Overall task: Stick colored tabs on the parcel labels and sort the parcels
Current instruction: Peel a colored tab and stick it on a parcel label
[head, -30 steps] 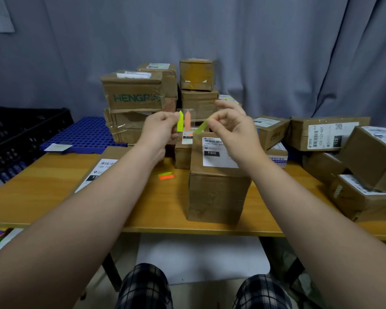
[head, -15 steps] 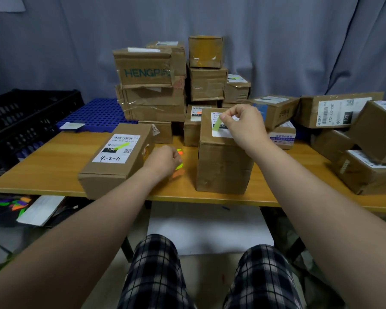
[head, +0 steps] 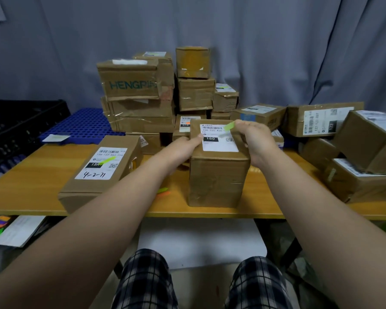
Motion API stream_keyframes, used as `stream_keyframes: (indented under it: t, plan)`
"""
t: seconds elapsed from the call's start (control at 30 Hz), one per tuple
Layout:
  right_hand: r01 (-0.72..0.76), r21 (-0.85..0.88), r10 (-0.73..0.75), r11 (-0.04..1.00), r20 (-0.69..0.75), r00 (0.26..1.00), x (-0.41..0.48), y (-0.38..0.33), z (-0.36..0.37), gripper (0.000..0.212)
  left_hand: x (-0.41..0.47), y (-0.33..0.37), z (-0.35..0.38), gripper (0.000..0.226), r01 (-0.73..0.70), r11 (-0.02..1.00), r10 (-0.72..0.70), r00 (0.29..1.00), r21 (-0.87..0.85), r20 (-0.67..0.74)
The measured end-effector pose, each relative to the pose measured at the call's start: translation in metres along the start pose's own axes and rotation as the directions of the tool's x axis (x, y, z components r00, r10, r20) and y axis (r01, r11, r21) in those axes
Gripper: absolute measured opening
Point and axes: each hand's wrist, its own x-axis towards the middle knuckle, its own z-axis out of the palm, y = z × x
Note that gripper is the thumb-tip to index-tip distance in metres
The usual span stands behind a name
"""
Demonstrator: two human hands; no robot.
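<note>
A tall brown parcel (head: pixel 217 181) stands at the table's front middle, its white label (head: pixel 218 139) marked 150 facing up. My right hand (head: pixel 255 139) pinches a green tab (head: pixel 229 125) just above the label's upper right part. My left hand (head: pixel 184 144) grips the parcel's upper left edge, thumb at the label's left side. To the left lies a flat parcel (head: pixel 100 172) whose label (head: pixel 101 162) carries a green tab (head: pixel 108 160). The loose tab sheet (head: pixel 163 192) with green and orange tabs lies on the table between my forearms.
Stacked parcels (head: pixel 143 97) fill the table's back middle; more parcels (head: pixel 366 152) crowd the right side. A blue perforated tray (head: pixel 85 126) and a black crate (head: pixel 13 130) sit at the left. The wooden table's front edge (head: pixel 210 214) runs above my knees. Papers and coloured scraps (head: pixel 0 226) lie on the floor left.
My left hand left the tab sheet on the table and rose to grip the 150 parcel. My right hand carried the green tab over the label's upper right part.
</note>
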Motion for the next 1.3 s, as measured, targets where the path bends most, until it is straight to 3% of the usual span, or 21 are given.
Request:
stream_keyframes:
  t: [0.13,0.3,0.73,1.03,1.3]
  plan:
    - [-0.033,0.154,0.032,0.987,0.011,0.999,-0.005,-0.008,-0.009,0.012,-0.007,-0.004,0.012,0.042,-0.174,0.974,0.161,0.982,-0.146,-0.097]
    - [0.078,-0.086,-0.076,0.993,0.022,0.997,-0.017,-0.012,-0.010,0.012,-0.014,-0.011,0.022,0.053,-0.286,0.942,0.265,0.955,-0.176,-0.132]
    - [0.161,-0.276,-0.180,0.948,-0.047,0.982,-0.015,-0.001,0.002,0.018,-0.025,-0.010,0.022,0.054,-0.317,0.937,0.299,0.945,-0.146,-0.129]
    - [0.182,-0.016,-0.183,0.983,-0.148,0.972,-0.017,-0.008,-0.002,0.007,-0.025,-0.009,0.022,0.054,-0.312,0.945,0.298,0.945,-0.094,-0.133]
    - [0.081,-0.194,-0.119,0.978,-0.195,0.973,-0.010,-0.002,0.006,0.011,-0.028,-0.006,0.023,0.054,-0.313,0.947,0.303,0.944,-0.066,-0.134]
